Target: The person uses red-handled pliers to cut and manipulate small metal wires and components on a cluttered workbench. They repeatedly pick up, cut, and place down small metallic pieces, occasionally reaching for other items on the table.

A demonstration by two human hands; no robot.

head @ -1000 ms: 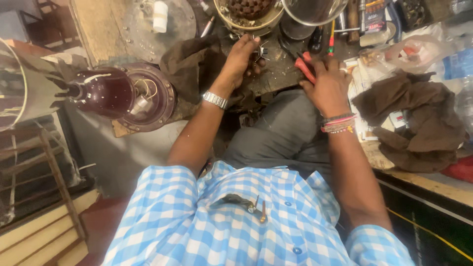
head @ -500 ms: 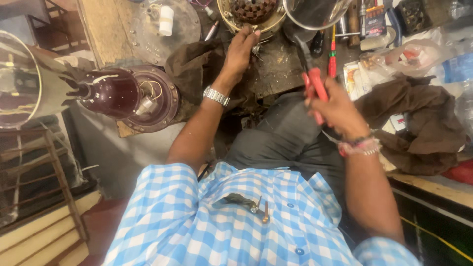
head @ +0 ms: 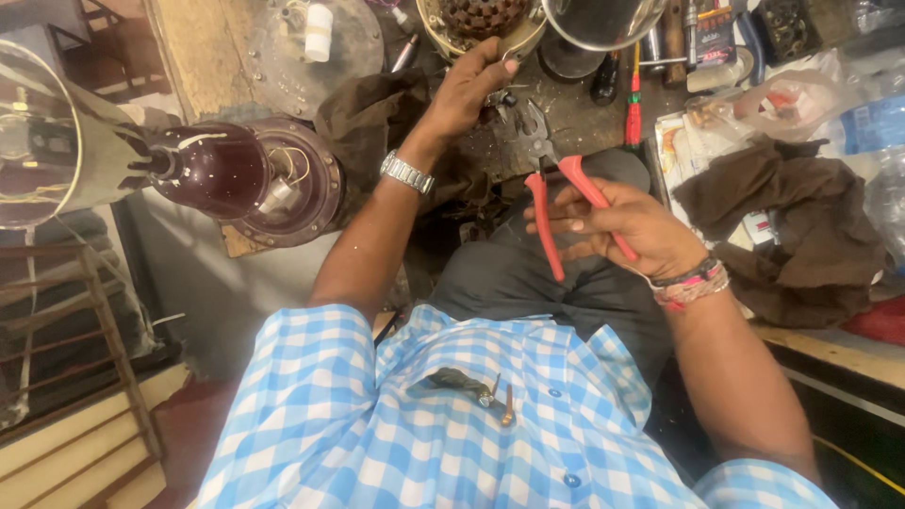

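My right hand (head: pixel 627 224) grips red-handled pliers (head: pixel 551 179) above my lap, jaws pointing away toward the bench, handles spread apart between my fingers. My left hand (head: pixel 471 87), with a metal watch (head: pixel 406 173) on its wrist, reaches forward and closes on a small metal part at the rim of a round basket (head: pixel 452 28) of dark pieces. What exactly the fingers pinch is too small to tell.
A dark red motor housing (head: pixel 236 179) with a pale shade (head: pixel 47 141) sits at left. Brown rags (head: pixel 792 226), a red screwdriver (head: pixel 634 108), a steel bowl (head: pixel 603 19), a white bottle (head: pixel 319 30) and plastic bags crowd the bench. A wooden frame (head: pixel 85 377) stands lower left.
My right hand picked the red pliers up off the bench and drew them back toward my lap. My left hand stayed at the basket rim.
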